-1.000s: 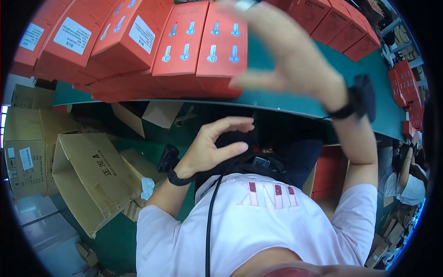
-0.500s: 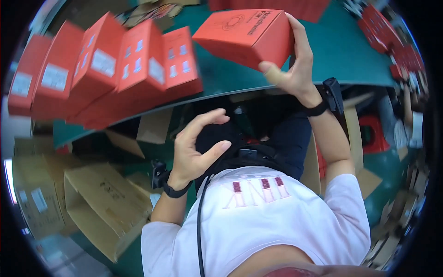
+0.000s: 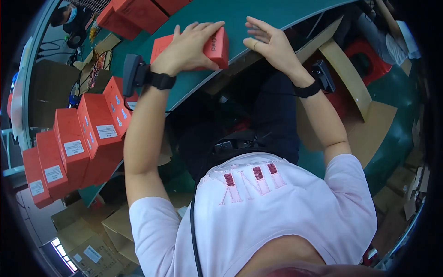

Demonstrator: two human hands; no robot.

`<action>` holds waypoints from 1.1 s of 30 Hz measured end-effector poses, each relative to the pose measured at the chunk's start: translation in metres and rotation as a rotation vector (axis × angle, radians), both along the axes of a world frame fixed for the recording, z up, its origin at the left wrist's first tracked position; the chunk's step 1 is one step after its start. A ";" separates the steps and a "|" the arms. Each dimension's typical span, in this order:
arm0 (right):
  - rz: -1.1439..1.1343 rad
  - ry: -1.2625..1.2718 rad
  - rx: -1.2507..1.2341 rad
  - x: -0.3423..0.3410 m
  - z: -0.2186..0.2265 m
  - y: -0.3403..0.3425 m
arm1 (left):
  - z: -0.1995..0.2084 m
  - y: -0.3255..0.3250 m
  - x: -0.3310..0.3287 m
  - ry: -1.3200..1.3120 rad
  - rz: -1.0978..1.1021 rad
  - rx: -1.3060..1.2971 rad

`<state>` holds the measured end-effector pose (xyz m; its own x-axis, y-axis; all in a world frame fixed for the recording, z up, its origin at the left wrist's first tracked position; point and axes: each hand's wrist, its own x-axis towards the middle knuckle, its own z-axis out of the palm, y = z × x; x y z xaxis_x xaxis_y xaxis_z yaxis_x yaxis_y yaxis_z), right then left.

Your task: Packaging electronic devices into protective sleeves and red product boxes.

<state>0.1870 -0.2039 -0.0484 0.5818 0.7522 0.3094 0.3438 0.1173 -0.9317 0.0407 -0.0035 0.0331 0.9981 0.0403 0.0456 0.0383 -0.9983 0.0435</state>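
Observation:
My left hand (image 3: 191,46) lies over a red fan box (image 3: 220,51) on the green table, fingers across its top and thumb along its near side. The box is partly hidden under that hand. To its right, near the table edge, my right hand (image 3: 272,46) is open and holds nothing, apart from the box. Beside my left forearm, red boxes with white labels (image 3: 74,154) stand in a stepped row at the table's left end.
More red boxes (image 3: 138,18) sit at the far side of the green table (image 3: 244,10). An open carton (image 3: 350,87) and a red stool (image 3: 369,57) are at the right. Cartons (image 3: 99,254) lie lower left. A person (image 3: 74,21) is at far left, another (image 3: 383,37) at upper right.
The fan box went from my right hand in the air down to the table, farther left. My left hand moved up onto it; my right hand let go. The view turned.

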 end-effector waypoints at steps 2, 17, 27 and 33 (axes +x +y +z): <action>-0.006 0.225 -0.017 -0.016 0.012 -0.002 | -0.009 0.010 -0.002 -0.051 -0.072 -0.161; 0.315 0.160 -0.152 -0.050 0.057 -0.011 | 0.021 -0.069 -0.060 -0.411 -0.038 -0.055; 0.320 0.150 -0.261 -0.046 0.061 -0.020 | 0.019 -0.061 -0.078 -0.344 -0.037 -0.083; -0.172 -1.040 0.064 -0.027 0.053 -0.015 | 0.026 -0.045 -0.079 -0.328 0.003 -0.158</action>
